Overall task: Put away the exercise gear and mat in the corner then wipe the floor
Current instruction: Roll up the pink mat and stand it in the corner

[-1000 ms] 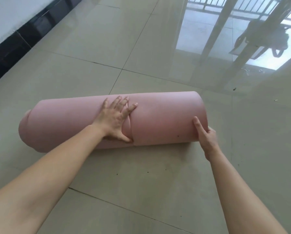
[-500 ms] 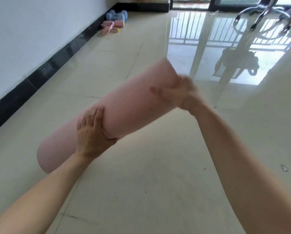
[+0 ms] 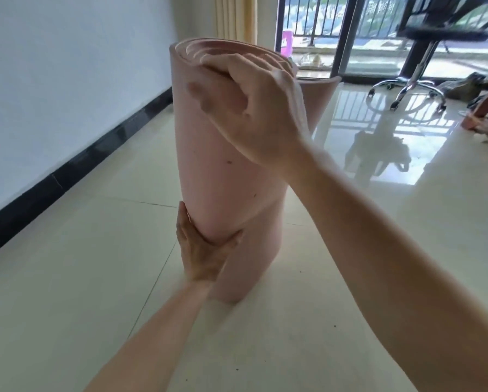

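Standing the rolled pink mat (image 3: 231,154) on end on the tiled floor (image 3: 67,292), I have my right hand (image 3: 254,108) clamped over its top rim, fingers curled across the spiral of layers and thumb down the near side. My left hand (image 3: 203,250) is low down, palm pressed flat against the roll with fingers spread around its curve. The foam looks soft and springy rather than stiff, light for its bulk, and I judge it wants to uncoil: a loose outer flap (image 3: 319,100) already stands away behind my right wrist. So the best hold is around the body, pinning that outer edge, not just at the end. The surface seems matte and grippy, so slipping worries me less than unrolling while I carry it along the wall (image 3: 67,80) to the corner.
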### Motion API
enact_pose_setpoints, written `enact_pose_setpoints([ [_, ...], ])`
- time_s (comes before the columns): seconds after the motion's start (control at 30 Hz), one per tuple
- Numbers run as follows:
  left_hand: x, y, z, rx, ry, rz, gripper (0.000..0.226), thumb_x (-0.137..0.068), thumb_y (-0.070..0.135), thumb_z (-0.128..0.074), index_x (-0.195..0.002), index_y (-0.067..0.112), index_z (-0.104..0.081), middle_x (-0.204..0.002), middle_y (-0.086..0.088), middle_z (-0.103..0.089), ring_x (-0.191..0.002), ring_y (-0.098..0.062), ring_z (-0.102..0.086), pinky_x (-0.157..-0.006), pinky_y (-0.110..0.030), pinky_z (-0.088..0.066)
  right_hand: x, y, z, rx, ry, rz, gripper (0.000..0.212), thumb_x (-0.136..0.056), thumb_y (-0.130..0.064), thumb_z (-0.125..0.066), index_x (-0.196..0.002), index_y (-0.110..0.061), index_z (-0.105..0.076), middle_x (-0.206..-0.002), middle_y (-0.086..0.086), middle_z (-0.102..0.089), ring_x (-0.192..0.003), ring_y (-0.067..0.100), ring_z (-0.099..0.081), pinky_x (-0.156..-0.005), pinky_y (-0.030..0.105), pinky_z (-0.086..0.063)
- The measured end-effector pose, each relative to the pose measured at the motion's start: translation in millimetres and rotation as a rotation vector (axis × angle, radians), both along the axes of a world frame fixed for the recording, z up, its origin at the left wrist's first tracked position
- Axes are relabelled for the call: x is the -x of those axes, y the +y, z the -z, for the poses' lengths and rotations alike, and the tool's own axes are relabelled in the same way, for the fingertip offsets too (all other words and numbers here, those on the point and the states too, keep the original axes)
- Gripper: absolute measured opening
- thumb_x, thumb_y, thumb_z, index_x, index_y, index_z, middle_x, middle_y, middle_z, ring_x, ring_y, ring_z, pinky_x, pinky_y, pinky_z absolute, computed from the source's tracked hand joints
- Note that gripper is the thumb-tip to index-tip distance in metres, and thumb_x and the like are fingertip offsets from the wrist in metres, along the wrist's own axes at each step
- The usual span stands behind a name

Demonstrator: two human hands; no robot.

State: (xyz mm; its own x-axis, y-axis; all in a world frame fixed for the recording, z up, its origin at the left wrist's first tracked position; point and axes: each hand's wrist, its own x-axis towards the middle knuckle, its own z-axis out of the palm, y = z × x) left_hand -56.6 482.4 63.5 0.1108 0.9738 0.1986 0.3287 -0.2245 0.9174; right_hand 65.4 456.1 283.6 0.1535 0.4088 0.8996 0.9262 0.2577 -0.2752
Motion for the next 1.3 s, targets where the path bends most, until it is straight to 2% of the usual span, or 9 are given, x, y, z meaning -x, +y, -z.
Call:
enact_pose_setpoints([
  [0.2,11.7,13.7,1.9,-0.013,0.021,0.047,0.133,-0.044,0.057,-0.091,-0.148,0.045,-0.009,-0.15,0.012,-0.035,-0.137,-0.015,-0.04,-0.107,-0.049,-0.042,-27.8,-3.5,8.8,-0.253,0.548,0.151,0.076,-0.088,-0.058,-0.057,-0.147,-0.012,-0.044,-0.158,0.017,-0.032,-0.147,0.027,-0.029,-0.118,0.056,-0.025],
  [0.3,23.6,19.6,1.5,-0.033,0.017,0.107,0.138,-0.042,0.062,-0.09,-0.149,0.045,-0.006,-0.151,0.015,-0.031,-0.139,-0.014,-0.037,-0.108,-0.05,-0.041,-39.4,-6.0,29.9,-0.009,1.139,0.086,0.093,-0.086,-0.074,-0.05,-0.159,-0.033,-0.009,-0.168,0.0,0.002,-0.154,0.02,0.0,-0.122,0.059,-0.008],
  [0.37,30.7,30.8,2.7,-0.091,-0.034,0.158,0.131,-0.05,0.075,-0.08,-0.152,0.044,-0.003,-0.149,0.023,-0.026,-0.141,-0.015,-0.033,-0.111,-0.052,-0.037,-57.2,5.1,53.1,0.203,1.408,-0.106,0.109,-0.071,-0.093,-0.046,-0.158,-0.039,-0.011,-0.167,0.0,-0.016,-0.152,0.023,-0.018,-0.121,0.058,-0.015],
  [0.5,34.9,58.9,-43.7,-0.344,-0.165,0.265,0.108,-0.079,0.08,-0.049,-0.156,0.021,-0.002,-0.16,0.008,-0.016,-0.148,-0.017,-0.021,-0.117,-0.052,-0.028,-75.3,18.7,70.9,0.344,1.228,-0.366,0.044,-0.087,-0.086,-0.027,-0.103,-0.067,-0.063,-0.124,-0.014,-0.067,-0.125,0.012,-0.057,-0.117,0.043,-0.033],
  [0.57,29.1,63.6,-91.2,-0.511,-0.24,0.29,0.106,-0.086,0.076,-0.037,-0.154,0.002,-0.002,-0.161,-0.005,-0.015,-0.147,-0.009,-0.021,-0.118,-0.03,-0.025,-65.7,25.3,58.8,0.335,1.186,-0.472,0.06,-0.099,-0.068,-0.017,-0.076,-0.06,-0.071,-0.101,-0.015,-0.072,-0.114,0.013,-0.062,-0.113,0.04,-0.037],
  [0.7,9.6,66.6,-141.3,-0.644,-0.201,0.276,0.101,-0.09,0.075,-0.024,-0.153,-0.002,-0.006,-0.16,-0.006,-0.017,-0.147,-0.013,-0.021,-0.12,-0.034,-0.023,-41.7,53.4,40.4,0.28,1.121,-0.573,0.067,-0.098,-0.069,-0.025,-0.135,-0.027,-0.062,-0.129,0.002,-0.069,-0.124,0.017,-0.061,-0.114,0.047,-0.041],
  [0.9,21.0,100.2,-186.9,-0.369,-0.359,0.125,0.043,-0.088,0.066,-0.027,-0.105,0.03,-0.043,-0.115,0.007,-0.046,-0.11,-0.005,-0.047,-0.107,-0.052,-0.037,-53.6,79.1,24.3,0.442,1.025,-0.346,0.06,-0.091,-0.076,-0.038,-0.109,-0.032,-0.072,-0.115,-0.009,-0.072,-0.111,0.007,-0.063,-0.11,0.042,-0.043],
  [1.13,9.5,136.5,-328.9,-0.346,0.628,0.489,0.057,-0.091,0.069,-0.04,-0.109,0.023,-0.068,-0.11,0.005,-0.07,-0.102,-0.014,-0.064,-0.098,-0.038,-0.048,-56.9,117.8,7.1,0.454,1.118,-0.26,0.092,-0.067,-0.095,-0.042,-0.092,-0.01,-0.066,-0.097,0.01,-0.069,-0.095,0.023,-0.066,-0.098,0.05,-0.05],
  [1.3,-9.4,127.5,-321.1,-0.186,0.877,0.736,0.082,-0.075,0.091,-0.026,-0.12,0.036,-0.067,-0.135,0.018,-0.058,-0.128,-0.006,-0.051,-0.111,-0.039,-0.036,-64.1,132.2,-5.2,0.351,1.255,-0.231,0.078,-0.069,-0.091,-0.043,-0.092,-0.02,-0.067,-0.098,0.006,-0.071,-0.099,0.024,-0.069,-0.094,0.051,-0.055],
])
